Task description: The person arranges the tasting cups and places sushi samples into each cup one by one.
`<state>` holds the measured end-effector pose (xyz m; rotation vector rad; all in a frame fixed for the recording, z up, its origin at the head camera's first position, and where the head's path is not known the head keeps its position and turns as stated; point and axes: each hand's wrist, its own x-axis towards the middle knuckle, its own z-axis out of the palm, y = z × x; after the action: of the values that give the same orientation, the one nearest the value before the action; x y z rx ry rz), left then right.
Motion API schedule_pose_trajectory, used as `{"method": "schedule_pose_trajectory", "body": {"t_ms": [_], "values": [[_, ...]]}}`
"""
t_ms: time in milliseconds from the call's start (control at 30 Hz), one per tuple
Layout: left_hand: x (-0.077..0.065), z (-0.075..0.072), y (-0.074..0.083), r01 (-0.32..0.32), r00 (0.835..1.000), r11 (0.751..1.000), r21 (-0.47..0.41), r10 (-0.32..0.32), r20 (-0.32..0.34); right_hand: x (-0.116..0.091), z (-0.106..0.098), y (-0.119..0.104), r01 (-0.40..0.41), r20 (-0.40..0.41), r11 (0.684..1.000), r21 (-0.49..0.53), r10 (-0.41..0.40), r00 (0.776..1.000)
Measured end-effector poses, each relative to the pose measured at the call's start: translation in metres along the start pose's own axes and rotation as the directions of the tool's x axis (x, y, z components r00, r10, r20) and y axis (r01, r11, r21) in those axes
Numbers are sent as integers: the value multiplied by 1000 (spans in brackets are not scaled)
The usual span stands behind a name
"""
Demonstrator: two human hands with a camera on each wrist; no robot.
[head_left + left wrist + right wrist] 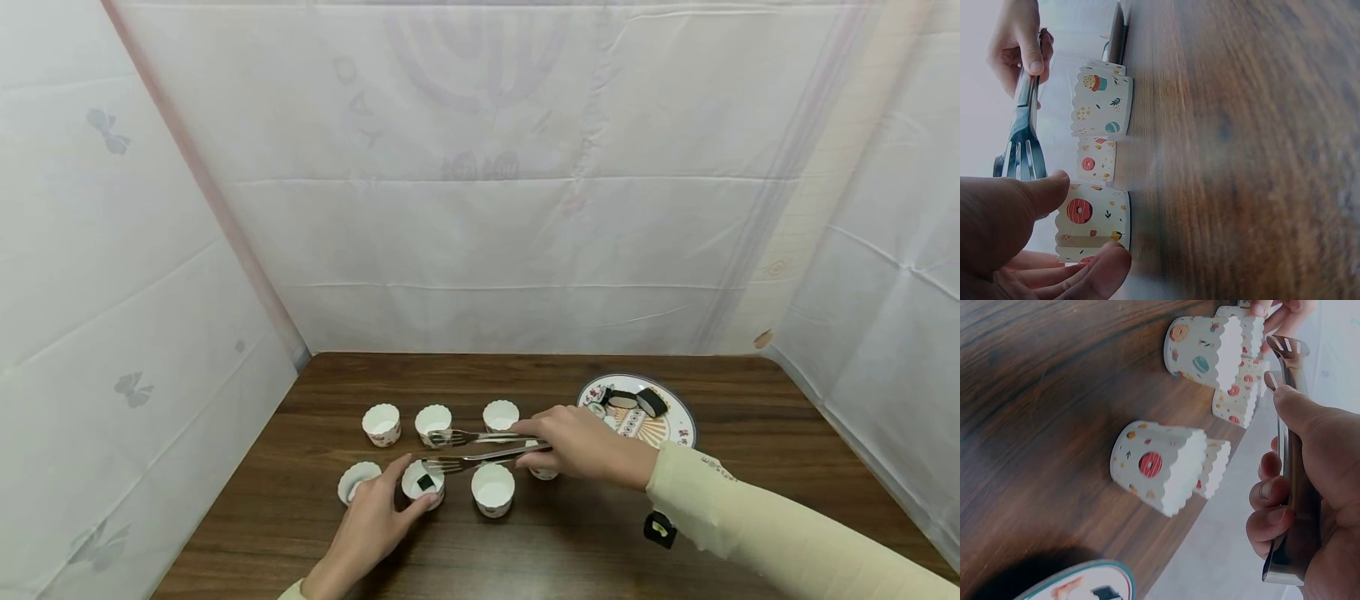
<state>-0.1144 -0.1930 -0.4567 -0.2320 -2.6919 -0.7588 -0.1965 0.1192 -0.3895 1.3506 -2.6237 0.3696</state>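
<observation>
My left hand (pixel 371 517) holds a white paper baking cup (pixel 413 486) in the front row, thumb on one side and fingers on the other. A small dark square piece (pixel 426 482) shows inside that cup. In the left wrist view, a doughnut print marks the wall of the cup (pixel 1094 215). My right hand (pixel 581 442) grips a pair of metal tongs (pixel 491 456) with slotted ends. Their tips hover above the held cup and its neighbours, spread apart, and nothing shows between them. The right wrist view has the fingers and thumb wrapped round the tongs (pixel 1294 456).
Several more paper cups stand in two rows, among them a front cup (pixel 493 492) and a back-left cup (pixel 382 423). A round plate (pixel 684 408) with black-wrapped sushi pieces (pixel 651 402) is at back right. A black-sided piece (pixel 660 530) lies near my right sleeve.
</observation>
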Motion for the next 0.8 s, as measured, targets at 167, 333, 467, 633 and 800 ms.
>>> {"method": "schedule_pose_trajectory", "body": {"t_ms": [167,333,467,633,800], "values": [[0,0,0,-24,999,1000,-14,24,-31,-7,-8,5,-45,14,999,0,45,999],[0,-1,5,-58,996,998,-33,56,-68,-16,-14,14,-64,5,998,-27,64,998],[0,0,9,-101,991,992,-78,93,-97,-23,-18,24,-68,-6,998,-19,67,998],[1,4,12,-170,983,972,-163,155,-99,-33,-24,32,-113,-23,993,-36,112,993],[2,5,21,-195,980,961,-195,182,-82,-41,-30,40,-126,-67,989,-71,122,990]]}}
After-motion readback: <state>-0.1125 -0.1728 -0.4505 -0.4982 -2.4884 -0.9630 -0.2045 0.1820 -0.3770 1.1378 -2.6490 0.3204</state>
